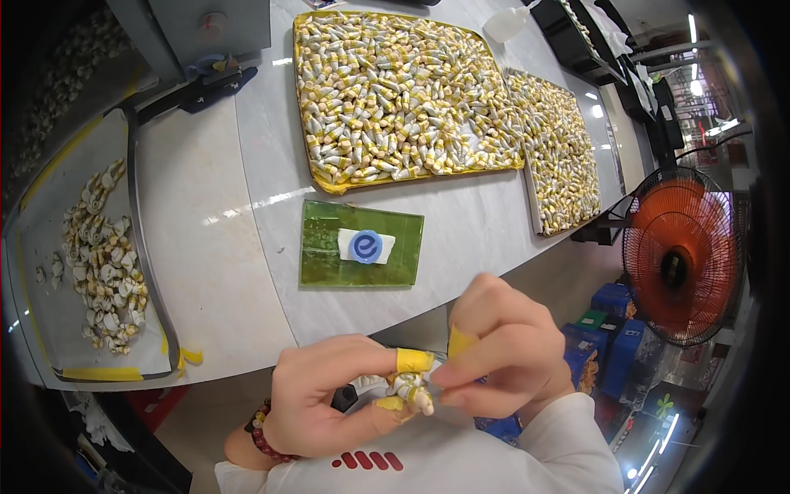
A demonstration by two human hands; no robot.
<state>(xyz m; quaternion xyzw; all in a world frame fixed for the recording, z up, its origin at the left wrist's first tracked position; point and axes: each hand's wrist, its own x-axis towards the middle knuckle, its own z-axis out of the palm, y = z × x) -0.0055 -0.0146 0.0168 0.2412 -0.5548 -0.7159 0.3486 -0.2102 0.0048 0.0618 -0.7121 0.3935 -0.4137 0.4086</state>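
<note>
The small piece, white and yellow with a pale rounded tip, was on the near side of the green slab. The left hand pinched it between thumb and fingers; the right hand had its fingertips drawn together beside it, their grip unclear. Beyond the slab, a yellow-rimmed tray brimmed with white-and-yellow pieces; right of the slab, a second tray was similarly covered. Left, a dark-rimmed tray held a loose heap.

1. Pale table: its marbled top caught streaks of glare.
2. Orange fan: stood beyond the table's right edge.
3. Blue crates: sat below that edge.
4. Light tubes: glowed farther off.
</note>
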